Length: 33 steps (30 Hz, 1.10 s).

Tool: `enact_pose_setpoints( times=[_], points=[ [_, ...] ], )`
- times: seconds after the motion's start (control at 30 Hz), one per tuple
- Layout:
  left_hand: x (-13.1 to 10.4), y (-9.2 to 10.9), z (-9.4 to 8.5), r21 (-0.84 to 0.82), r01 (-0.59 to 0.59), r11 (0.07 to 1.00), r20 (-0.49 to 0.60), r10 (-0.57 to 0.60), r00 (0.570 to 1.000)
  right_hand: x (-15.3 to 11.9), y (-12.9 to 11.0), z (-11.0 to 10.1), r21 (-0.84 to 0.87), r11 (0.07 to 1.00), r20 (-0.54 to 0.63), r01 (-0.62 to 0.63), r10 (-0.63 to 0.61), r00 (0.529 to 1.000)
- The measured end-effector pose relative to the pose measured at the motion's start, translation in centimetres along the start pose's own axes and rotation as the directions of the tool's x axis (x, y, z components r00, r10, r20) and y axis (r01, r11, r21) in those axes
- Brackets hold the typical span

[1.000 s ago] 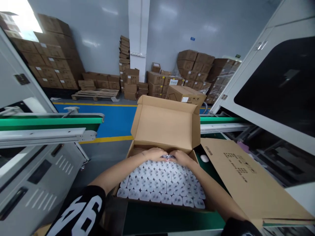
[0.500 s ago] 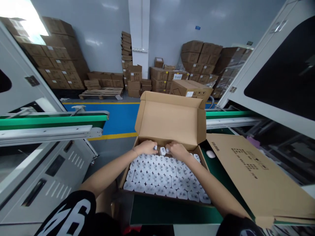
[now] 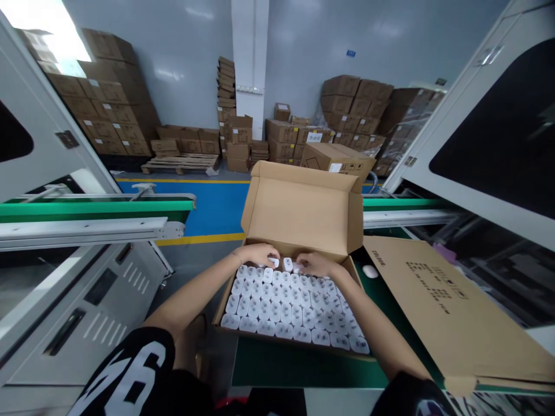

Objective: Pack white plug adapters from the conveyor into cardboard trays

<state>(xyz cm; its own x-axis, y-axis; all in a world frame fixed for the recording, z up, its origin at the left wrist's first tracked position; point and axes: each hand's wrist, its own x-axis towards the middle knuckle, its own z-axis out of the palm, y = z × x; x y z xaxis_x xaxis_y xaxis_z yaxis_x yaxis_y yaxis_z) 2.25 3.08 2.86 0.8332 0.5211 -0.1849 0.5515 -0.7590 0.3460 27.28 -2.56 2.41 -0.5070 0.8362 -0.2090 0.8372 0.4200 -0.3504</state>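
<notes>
An open cardboard box (image 3: 228, 303) holds rows of white plug chargers (image 3: 275, 312), most with their metal prongs facing up. At the box's far side, my left hand (image 3: 259, 253) is closed with its fingertips on a white charger (image 3: 274, 263). Just right of it stands another charger (image 3: 287, 264), upright and untouched. My right hand (image 3: 315, 264) is closed over the far row, its fingers on a white charger (image 3: 297, 267) that they partly cover. My right forearm hides some chargers on the right.
The box lid (image 3: 301, 214) stands raised at the back. A flat printed carton (image 3: 451, 306) lies to the right, beside a small white rounded object (image 3: 370, 271). Green conveyor belts (image 3: 95, 207) run on both sides. Stacked cartons (image 3: 117, 110) line the wall.
The charger at my left fingertips now shows its top more plainly, as the hand has shifted slightly. My right hand stays at the far row. The whole view has moved a little.
</notes>
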Motion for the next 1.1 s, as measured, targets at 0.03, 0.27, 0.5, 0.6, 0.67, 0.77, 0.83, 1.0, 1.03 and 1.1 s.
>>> enact_pose_setpoints(
  times=[0.03, 0.27, 0.5, 0.6, 0.67, 0.77, 0.83, 1.0, 1.03, 1.1],
  points=[
    [0.1, -0.2, 0.0, -0.008, 0.013, 1.0, 0.004, -0.013, 1.0, 0.1, 0.0, 0.2, -0.021, 0.999, -0.015, -0.033, 0.033, 0.999],
    [0.5, 0.3, 0.5, 0.002, 0.038, 0.999, -0.04, -0.038, 0.998, 0.4, -1.9, 0.3, -0.107, 0.983, -0.154, -0.149, 0.131, 0.979],
    [-1.1, -0.4, 0.2, 0.05, 0.218, 0.975, -0.067, -0.214, 0.975, 2.0, -6.7, -0.2, -0.296, 0.909, -0.175, -0.294, 0.251, 0.952],
    [-1.7, -0.5, 0.2, 0.068, 0.298, 0.952, -0.036, -0.296, 0.954, 2.0, -7.0, -0.9, -0.271, 0.899, -0.2, -0.343, 0.296, 0.934],
    [-1.8, -0.6, 0.2, 0.073, 0.349, 0.934, -0.049, -0.346, 0.937, 1.4, -6.3, -1.5, -0.274, 0.888, -0.244, -0.369, 0.307, 0.92],
    [-1.7, -0.7, 0.3, 0.083, 0.445, 0.892, -0.142, -0.431, 0.891, -0.1, -4.8, -1.8, -0.329, 0.873, -0.306, -0.36, 0.262, 0.915],
    [-1.6, -0.7, 0.7, 0.087, 0.501, 0.861, -0.223, -0.474, 0.852, -1.1, -3.7, -1.6, -0.362, 0.877, -0.287, -0.316, 0.218, 0.933],
    [-2.0, -0.1, 1.9, 0.12, 0.521, 0.845, -0.275, -0.476, 0.835, -2.2, -1.6, -0.5, -0.359, 0.901, -0.183, -0.244, 0.189, 0.965],
    [-2.1, 0.1, 1.9, 0.128, 0.51, 0.851, -0.266, -0.466, 0.844, -2.2, -1.3, -0.4, -0.35, 0.904, -0.169, -0.244, 0.195, 0.966],
    [-2.1, 0.6, 1.7, 0.143, 0.489, 0.861, -0.266, -0.442, 0.857, -2.0, -0.9, -0.1, -0.304, 0.918, -0.171, -0.255, 0.211, 0.962]
  ],
)
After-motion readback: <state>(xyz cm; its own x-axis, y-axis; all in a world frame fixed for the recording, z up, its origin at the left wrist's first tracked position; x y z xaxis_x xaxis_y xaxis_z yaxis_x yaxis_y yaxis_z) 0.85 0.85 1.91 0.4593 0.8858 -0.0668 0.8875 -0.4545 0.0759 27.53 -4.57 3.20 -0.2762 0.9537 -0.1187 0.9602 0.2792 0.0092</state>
